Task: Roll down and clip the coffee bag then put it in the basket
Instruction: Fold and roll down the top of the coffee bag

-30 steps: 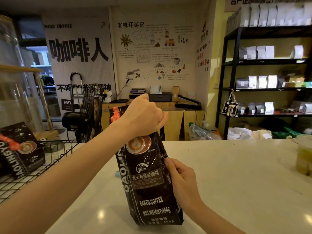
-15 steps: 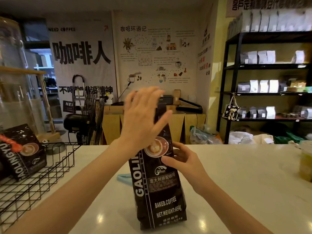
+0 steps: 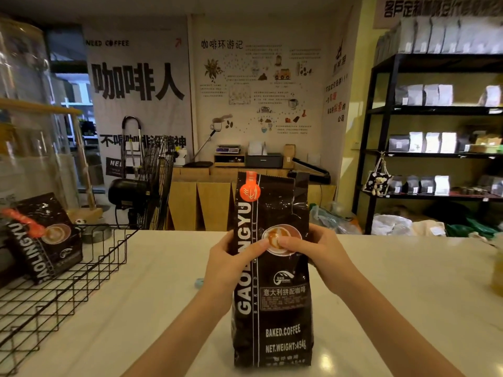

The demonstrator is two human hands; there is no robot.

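Observation:
A tall black coffee bag (image 3: 272, 317) with white lettering and an orange tag stands upright on the white counter (image 3: 394, 295), its top unrolled and straight. My left hand (image 3: 231, 262) grips its left side at mid-height, thumb across the front. My right hand (image 3: 318, 251) holds the right side at the same height, thumb on the printed cup. A small light-blue clip (image 3: 199, 282) lies on the counter just left of the bag, partly hidden by my left wrist. The black wire basket (image 3: 68, 284) sits at the left.
A second black coffee bag (image 3: 43, 238) leans in the wire basket. A glass jar (image 3: 30, 118) stands behind it at far left. A yellowish container (image 3: 497, 270) sits at the counter's right edge. Black shelves (image 3: 435, 110) with bags stand at back right.
The bag stood up straight and its top unfolded. My left hand came down from the top to the bag's left side; my right hand rose to grip the right side.

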